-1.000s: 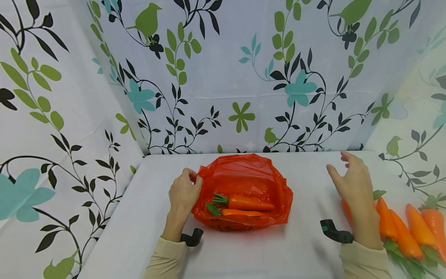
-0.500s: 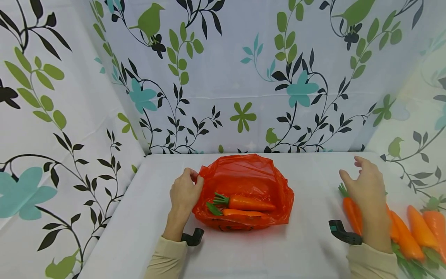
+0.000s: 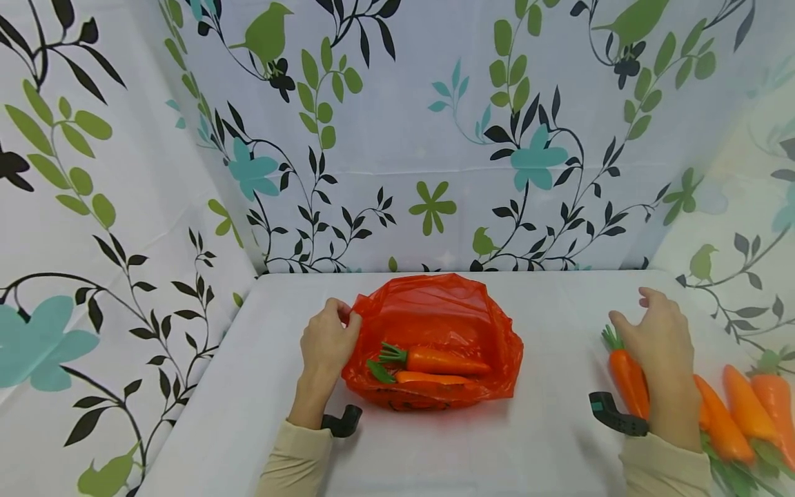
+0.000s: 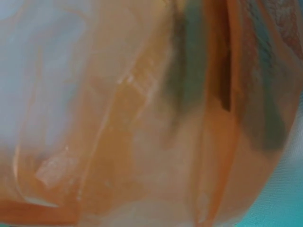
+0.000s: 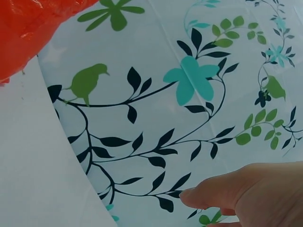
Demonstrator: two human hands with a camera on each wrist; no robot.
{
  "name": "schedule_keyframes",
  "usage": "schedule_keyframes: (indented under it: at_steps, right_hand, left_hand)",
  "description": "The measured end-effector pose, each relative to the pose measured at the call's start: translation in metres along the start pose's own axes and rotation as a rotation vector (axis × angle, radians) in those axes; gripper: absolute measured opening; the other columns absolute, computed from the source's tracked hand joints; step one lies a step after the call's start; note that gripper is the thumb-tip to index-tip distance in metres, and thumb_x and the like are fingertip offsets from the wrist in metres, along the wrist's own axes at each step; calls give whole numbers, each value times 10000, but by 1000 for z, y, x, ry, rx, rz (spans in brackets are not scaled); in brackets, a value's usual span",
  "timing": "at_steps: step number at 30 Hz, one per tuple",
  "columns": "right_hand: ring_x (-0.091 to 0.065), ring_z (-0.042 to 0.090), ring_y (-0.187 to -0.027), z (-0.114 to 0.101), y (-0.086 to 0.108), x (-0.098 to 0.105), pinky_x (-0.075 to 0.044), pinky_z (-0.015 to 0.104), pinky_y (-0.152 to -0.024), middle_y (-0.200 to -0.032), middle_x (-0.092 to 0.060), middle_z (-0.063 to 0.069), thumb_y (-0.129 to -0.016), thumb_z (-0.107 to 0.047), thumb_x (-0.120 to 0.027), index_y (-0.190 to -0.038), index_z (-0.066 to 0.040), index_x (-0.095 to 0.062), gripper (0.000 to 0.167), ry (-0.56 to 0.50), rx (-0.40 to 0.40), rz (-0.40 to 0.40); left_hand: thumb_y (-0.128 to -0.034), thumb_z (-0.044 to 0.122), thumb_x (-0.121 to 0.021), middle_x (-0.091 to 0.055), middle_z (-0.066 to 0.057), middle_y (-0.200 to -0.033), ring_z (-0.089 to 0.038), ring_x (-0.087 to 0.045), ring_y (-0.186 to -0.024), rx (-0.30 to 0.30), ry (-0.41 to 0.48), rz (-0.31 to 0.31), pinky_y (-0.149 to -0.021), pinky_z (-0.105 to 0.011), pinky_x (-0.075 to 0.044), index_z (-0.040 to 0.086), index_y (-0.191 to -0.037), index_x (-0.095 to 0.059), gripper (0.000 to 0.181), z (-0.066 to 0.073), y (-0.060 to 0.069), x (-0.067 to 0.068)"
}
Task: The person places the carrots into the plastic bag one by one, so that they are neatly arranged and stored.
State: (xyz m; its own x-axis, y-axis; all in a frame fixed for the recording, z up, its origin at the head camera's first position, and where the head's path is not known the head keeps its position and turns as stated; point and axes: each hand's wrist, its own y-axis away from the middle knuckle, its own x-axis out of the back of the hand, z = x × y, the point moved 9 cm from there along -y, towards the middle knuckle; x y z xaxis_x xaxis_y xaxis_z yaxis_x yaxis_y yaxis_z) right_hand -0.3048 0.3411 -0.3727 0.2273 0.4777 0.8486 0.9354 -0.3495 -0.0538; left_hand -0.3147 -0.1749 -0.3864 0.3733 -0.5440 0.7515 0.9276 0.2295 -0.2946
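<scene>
A red plastic bag (image 3: 437, 307) lies with its mouth facing me in the middle of the head view. Inside it are two orange carrots: the upper carrot (image 3: 444, 362) has a cut green top, the lower carrot (image 3: 430, 378) a green leaf. My left hand (image 3: 328, 338) pinches the bag's left rim; the left wrist view is filled by blurred, see-through bag film (image 4: 128, 156). Off to the right, my right hand (image 3: 661, 335) is held with thumb and fingers apart, nothing between them. Just under it lies a carrot (image 3: 627, 381), partly hidden by the hand and wrist.
More carrots (image 3: 723, 424) lie at the right side of the white table (image 3: 546, 442), several of them with green leaves; some are blurred at the view's edge. A patterned cloth (image 3: 366, 159) hangs behind the table and along its sides.
My right hand has moved right and slightly toward me, uncovering the green-topped carrot beside its thumb. My left hand and the bag have stayed put.
</scene>
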Motion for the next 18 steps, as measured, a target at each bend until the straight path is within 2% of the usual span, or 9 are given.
schedule_keyframes:
  at_steps: [13,18]
  right_hand:
    - [-371,561,-1204,25,-5,-24,-428,715,-959,-1436,-276,433,-932,-375,-618,-1514,108,-187,871,63,-119,-183]
    - [-417,529,-1139,30,-7,-31,-489,660,-909,-1387,-294,433,-929,-390,-626,-1486,118,-222,856,92,-159,-232]
  left_hand:
    - [-935,270,-579,-713,-120,-908,-212,-579,-633,0,4,-5,-652,-392,-595,68,-1042,-616,233,0,0,-1]
    - [-935,270,-582,-713,-121,-909,-213,-581,-640,-2,4,-5,-658,-394,-597,67,-1044,-616,233,0,0,0]
